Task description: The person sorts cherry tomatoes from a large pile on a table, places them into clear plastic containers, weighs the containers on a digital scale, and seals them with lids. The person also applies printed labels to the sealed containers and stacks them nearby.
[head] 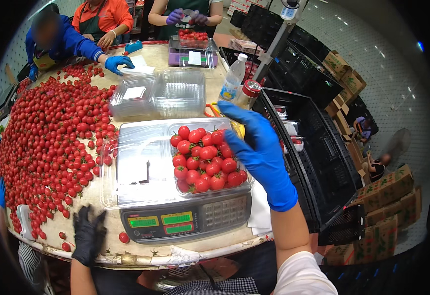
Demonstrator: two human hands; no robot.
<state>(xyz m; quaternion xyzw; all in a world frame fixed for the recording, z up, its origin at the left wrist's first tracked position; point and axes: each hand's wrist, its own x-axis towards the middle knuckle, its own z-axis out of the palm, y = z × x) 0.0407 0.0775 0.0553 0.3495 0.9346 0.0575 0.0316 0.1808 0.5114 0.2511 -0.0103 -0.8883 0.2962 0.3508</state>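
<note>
An electronic scale (156, 221) stands on the table with a hinged clear plastic clamshell box (108, 184) lying open on it. The box's right half is filled with cherry tomatoes (204, 162); its lid half lies flat to the left. My right hand (259, 151), in a blue glove, is at the right edge of the filled half, thumb and fingers apart; whether a fingertip touches the tomatoes I cannot tell. My left hand (89, 232), in a black glove, is over the table left of the scale, fingers spread and holding nothing, near a single loose tomato (124, 237).
A large heap of cherry tomatoes (52, 147) covers the table's left side. Behind the scale are stacked clear boxes (180, 92), a plastic bottle (233, 77), a red-lidded jar (250, 92) and orange-handled scissors (212, 110). Black crates (311, 147) stand right. Co-workers are across the table.
</note>
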